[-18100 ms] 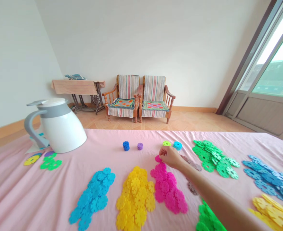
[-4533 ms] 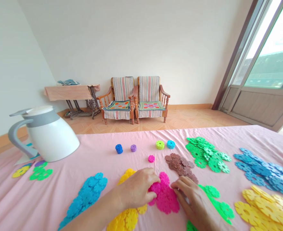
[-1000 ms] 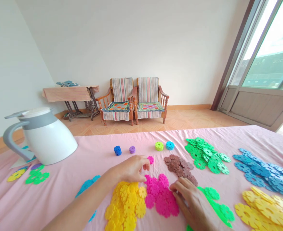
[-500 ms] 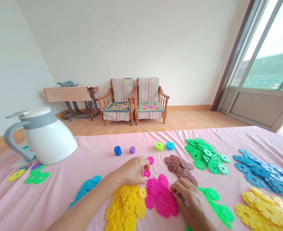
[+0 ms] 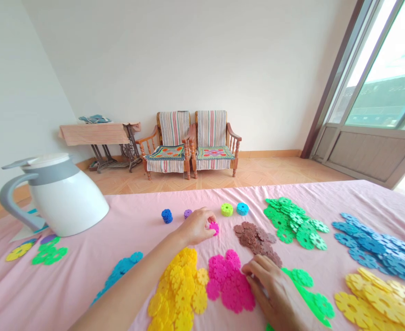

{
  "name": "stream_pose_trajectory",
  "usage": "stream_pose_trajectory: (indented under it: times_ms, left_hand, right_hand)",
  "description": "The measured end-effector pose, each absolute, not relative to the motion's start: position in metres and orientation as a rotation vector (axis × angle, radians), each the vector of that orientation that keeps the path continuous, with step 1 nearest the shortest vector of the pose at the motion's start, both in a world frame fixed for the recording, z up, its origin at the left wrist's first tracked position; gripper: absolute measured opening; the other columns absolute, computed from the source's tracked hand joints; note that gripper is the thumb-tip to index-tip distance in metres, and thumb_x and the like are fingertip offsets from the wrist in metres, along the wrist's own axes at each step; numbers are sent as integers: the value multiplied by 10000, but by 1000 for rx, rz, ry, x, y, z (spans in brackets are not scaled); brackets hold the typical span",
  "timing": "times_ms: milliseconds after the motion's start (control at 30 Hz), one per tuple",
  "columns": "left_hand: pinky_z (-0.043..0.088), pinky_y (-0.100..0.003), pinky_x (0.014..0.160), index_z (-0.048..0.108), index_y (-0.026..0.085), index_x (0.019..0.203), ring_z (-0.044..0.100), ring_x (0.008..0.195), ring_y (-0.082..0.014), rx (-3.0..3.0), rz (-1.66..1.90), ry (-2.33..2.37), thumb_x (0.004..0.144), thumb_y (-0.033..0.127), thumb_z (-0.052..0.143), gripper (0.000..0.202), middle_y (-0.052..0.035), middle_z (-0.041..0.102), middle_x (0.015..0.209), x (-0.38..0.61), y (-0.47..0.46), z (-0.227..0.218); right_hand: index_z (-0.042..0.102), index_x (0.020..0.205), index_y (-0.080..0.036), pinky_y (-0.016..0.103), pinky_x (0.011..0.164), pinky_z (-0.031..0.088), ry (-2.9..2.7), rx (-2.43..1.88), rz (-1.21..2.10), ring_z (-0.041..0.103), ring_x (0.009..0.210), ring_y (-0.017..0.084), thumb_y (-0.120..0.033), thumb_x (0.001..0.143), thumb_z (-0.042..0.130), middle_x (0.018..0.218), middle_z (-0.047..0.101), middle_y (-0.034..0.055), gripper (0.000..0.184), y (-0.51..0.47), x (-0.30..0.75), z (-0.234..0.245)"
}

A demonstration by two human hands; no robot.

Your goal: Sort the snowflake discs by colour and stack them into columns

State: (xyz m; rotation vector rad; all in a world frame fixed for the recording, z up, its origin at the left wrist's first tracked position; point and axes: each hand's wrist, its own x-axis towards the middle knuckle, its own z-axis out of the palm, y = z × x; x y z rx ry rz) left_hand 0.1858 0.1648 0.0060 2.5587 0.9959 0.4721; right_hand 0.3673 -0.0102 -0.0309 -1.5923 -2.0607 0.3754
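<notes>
Discs [image 5: 230,287], pink and notched like little flowers, lie in a loose heap at the near middle of the cloth-covered counter [image 5: 136,206], with a yellow pile [image 5: 179,289] on the left and the right hand [image 5: 269,285] on the right. That hand rests with bent fingers at the heap's right edge; whether it pinches anything, I can't tell. Farther over, the left hand [image 5: 198,226] has thumb and fingertips closed round a small pink stack [image 5: 215,228], which stands apart beyond the heap, left of a brown pile [image 5: 257,238].

I'd take these pieces for light, fairly stiff plastic, hard to break but smooth enough to slide over one another. The notched rim looks the place to hold them, between thumb and forefinger; a press from above might shift a stack.

Near me, the left forearm covers much of the left blue pile [image 5: 119,269], and the right hand hides part of the near green pile [image 5: 312,294]. Over on the right, the right blue pile [image 5: 374,246] runs out of view. I can't count the pieces in the small pink stack, its left side being behind the fingers. Just beyond, the left hand partly blocks a purple stack [image 5: 187,213].
</notes>
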Motion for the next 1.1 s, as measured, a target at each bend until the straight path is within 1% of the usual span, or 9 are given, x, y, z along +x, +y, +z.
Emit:
stream_pose_trajectory:
  times_ms: [267,433,500,567,600,700,800,867,1100]
  left_hand:
    - [415,-231,621,654,164,803,564,708,-160,2565,442,976,644,214,671,168,-24,591,803,186,168,3]
    - [422,-246,663,643,171,898,564,703,-148,2552,489,983,671,221,660,233,-23,593,862,180,158,14]
    - [417,-241,659,636,161,850,562,698,-142,2551,491,959,686,185,635,166,-19,592,841,176,148,23]
    - [417,-229,664,630,155,781,561,721,-143,2561,415,848,677,146,632,104,-14,592,801,172,134,30]
    - [419,-221,656,630,156,770,558,721,-141,2558,362,779,674,153,646,97,-11,589,793,169,127,33]
    - [431,-222,663,633,173,814,553,730,-144,2559,251,671,667,180,683,156,-4,585,800,164,106,35]
    - [440,-257,754,625,204,924,555,825,-175,2597,221,646,658,173,701,279,-8,598,860,163,90,31]
    - [439,-271,787,622,219,972,552,864,-186,2622,201,648,673,164,688,311,-15,597,897,163,84,29]
    - [441,-255,759,642,202,934,546,846,-177,2667,162,646,698,158,658,241,-21,590,882,166,81,25]
  right_hand:
    - [560,878,-222,288,702,406,-2051,-1585,373,538,813,167,-247,956,325,863,565,31,249,-10,369,-32]
    - [561,871,-219,291,700,405,-2055,-1585,374,538,810,169,-241,954,319,863,565,33,257,-9,369,-33]
    - [561,872,-219,292,696,404,-2055,-1583,375,537,806,168,-244,955,317,858,563,33,258,-9,369,-34]
    - [560,875,-220,292,699,405,-2051,-1583,375,537,806,168,-244,955,318,859,562,33,256,-9,369,-35]
    - [560,875,-220,292,699,406,-2048,-1584,374,537,806,168,-243,955,318,858,563,33,255,-9,369,-35]
    - [560,867,-222,289,700,405,-2039,-1580,373,536,804,166,-244,956,323,855,565,30,254,-10,368,-34]
    - [560,857,-223,284,701,405,-2030,-1577,374,535,805,164,-246,957,330,854,567,28,252,-10,367,-32]
    - [560,850,-221,283,702,406,-2029,-1582,377,534,805,164,-248,956,332,851,567,27,252,-11,367,-31]
    - [560,852,-218,283,709,409,-2031,-1577,382,534,809,164,-244,953,344,852,566,24,240,-11,367,-32]
